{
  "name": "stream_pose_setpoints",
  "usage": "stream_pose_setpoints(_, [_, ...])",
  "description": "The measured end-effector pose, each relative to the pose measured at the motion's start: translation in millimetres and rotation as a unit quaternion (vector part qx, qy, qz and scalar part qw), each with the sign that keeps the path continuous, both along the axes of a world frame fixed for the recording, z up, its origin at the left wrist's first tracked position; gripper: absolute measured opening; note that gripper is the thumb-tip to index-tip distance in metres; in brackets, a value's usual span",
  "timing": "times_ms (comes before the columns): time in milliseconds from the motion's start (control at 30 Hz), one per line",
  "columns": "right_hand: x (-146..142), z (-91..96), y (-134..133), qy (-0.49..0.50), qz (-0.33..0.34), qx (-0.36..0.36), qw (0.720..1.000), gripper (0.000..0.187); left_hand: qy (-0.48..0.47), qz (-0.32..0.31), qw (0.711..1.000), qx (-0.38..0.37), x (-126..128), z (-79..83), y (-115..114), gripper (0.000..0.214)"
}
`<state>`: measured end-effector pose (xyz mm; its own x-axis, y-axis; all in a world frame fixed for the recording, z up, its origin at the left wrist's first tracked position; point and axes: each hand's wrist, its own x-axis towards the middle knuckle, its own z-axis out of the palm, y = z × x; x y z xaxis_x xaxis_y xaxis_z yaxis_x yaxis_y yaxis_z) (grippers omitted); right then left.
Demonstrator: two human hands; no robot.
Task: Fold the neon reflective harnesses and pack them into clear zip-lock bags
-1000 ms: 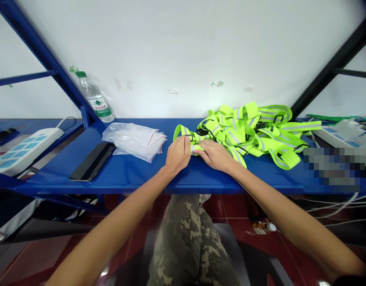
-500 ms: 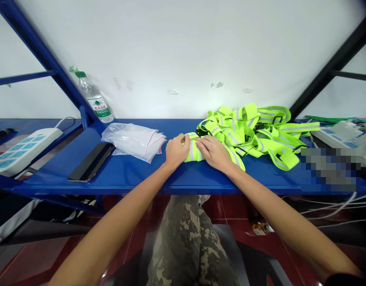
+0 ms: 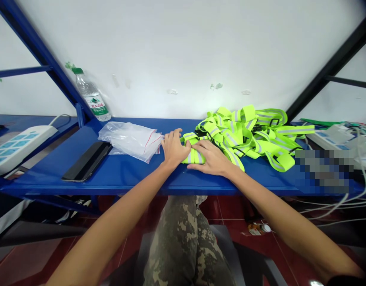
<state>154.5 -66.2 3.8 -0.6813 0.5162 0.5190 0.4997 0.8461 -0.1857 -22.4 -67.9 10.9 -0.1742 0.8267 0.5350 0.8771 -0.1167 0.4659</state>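
Left hand (image 3: 173,149) has shifted toward the bags, fingers spread, only its thumb side touching the folded reflective strap bundle (image 3: 194,155).

Right hand (image 3: 211,159) lies open on that bundle, neither hand clamping, on the blue steel shelf (image 3: 141,184) beside a tangled neon strap pile (image 3: 248,135). Clear zip-top bags (image 3: 129,141) lie stacked flat, nothing visible inside; a green-capped plastic bottle (image 3: 90,95) stands behind them.
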Motion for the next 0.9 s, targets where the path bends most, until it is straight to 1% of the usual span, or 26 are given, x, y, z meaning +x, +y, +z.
stream_pose_setpoints(33, [0.3,0.1,-0.6,-0.009,0.0,-0.003,1.0,0.068,-0.017,-0.013,0.999,-0.025,-1.0,-0.5,0.7,0.034])
stream_pose_setpoints(67, [0.2,0.2,-1.1,-0.014,-0.002,-0.003,1.0,0.068,-0.03,-0.032,0.998,-0.046,-2.1,-1.2,1.6,0.028])
stream_pose_setpoints(133, [-0.7,0.2,-1.6,-0.017,-0.013,-0.001,1.0,0.06,-0.04,-0.072,0.995,-0.053,-4.2,-2.9,2.8,0.02])
stream_pose_setpoints(200, [-1.7,-0.1,-1.5,-0.017,-0.019,-0.001,1.0,0.053,-0.047,-0.102,0.993,-0.027,-5.6,-4.6,3.1,0.026])
stream_pose_setpoints(300, [-1.8,-1.2,-0.9,-0.017,-0.014,-0.015,1.0,0.05,-0.067,-0.145,0.987,0.0,-7.1,-6.0,1.3,0.051])
stream_pose_setpoints(333, [-1.5,-1.6,-0.7,-0.016,-0.013,-0.02,1.0,0.05,-0.07,-0.156,0.985,0.001,-7.5,-5.9,0.1,0.056])
stream_pose_setpoints(367, [-1.1,-2.0,-0.5,-0.015,-0.014,-0.024,0.999,0.049,-0.068,-0.164,0.984,-0.001,-7.8,-5.4,-1.6,0.057])
stream_pose_setpoints(433, [-0.2,-2.5,0.1,-0.006,-0.022,-0.034,0.999,0.048,-0.05,-0.177,0.983,-0.005,-7.9,-3.2,-6.3,0.051])
stream_pose_setpoints(533, [0.5,-2.0,2.8,0.027,-0.043,-0.064,0.997,0.039,0.002,-0.194,0.981,-0.005,-5.4,2.4,-14.8,0.047])
stream_pose_setpoints(600, [0.6,-1.3,5.8,0.043,-0.057,-0.084,0.994,0.032,0.038,-0.191,0.981,-0.01,-1.6,5.9,-18.8,0.05])
stream_pose_setpoints(700, [0.9,-1.1,10.4,0.057,-0.053,-0.098,0.992,0.031,0.08,-0.146,0.986,-0.018,4.6,7.9,-19.4,0.044])
stream_pose_setpoints(800, [1.7,-2.9,12.5,0.09,0.001,-0.103,0.991,0.041,0.101,-0.113,0.988,-0.012,7.3,5.9,-17.2,0.041])
stream_pose_setpoints(867, [1.3,-4.1,11.8,0.093,0.036,-0.124,0.987,0.055,0.097,-0.106,0.99,0.004,7.1,3.9,-17.0,0.041])
stream_pose_setpoints(900, [0.4,-4.4,10.9,0.087,0.04,-0.141,0.985,0.061,0.091,-0.105,0.99,0.016,6.8,3.1,-17.4,0.041])
